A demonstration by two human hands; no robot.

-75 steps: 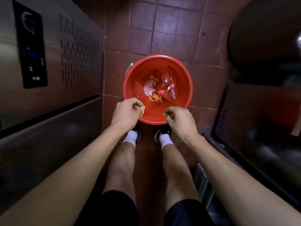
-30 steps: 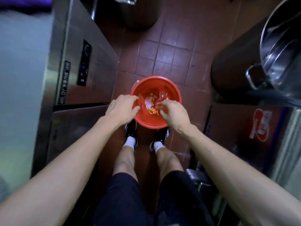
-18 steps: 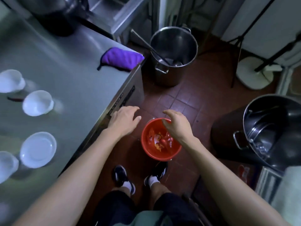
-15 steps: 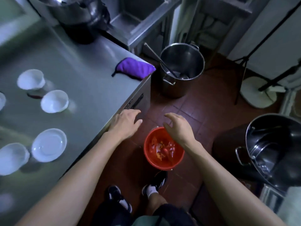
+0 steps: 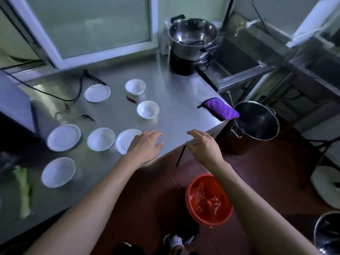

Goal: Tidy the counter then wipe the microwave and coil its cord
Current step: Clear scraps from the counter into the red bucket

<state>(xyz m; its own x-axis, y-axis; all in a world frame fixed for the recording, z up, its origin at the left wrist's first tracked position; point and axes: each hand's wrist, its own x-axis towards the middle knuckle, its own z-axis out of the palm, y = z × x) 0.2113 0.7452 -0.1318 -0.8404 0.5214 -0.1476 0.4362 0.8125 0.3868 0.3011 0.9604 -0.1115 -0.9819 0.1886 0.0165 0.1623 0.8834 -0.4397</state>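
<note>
**Hands up at the desk, bucket left on the floor**

The steel desk (image 5: pixel 176 92) fills the view, where half a second ago only its corner showed. The microwave (image 5: pixel 14 107) sits at its left edge; its black cord (image 5: pixel 55 95) trails right along the back. No writing is legible. The red bucket (image 5: pixel 208 198) stands on the floor below. A purple cloth (image 5: pixel 221 110) lies at the desk's right corner, long axis along that edge. Seven white dishes are scattered about. The left hand (image 5: pixel 145 146) hovers flat beside the nearest dish (image 5: pixel 126 140); the right hand (image 5: pixel 205 146) hangs relaxed, holding nothing.
</note>
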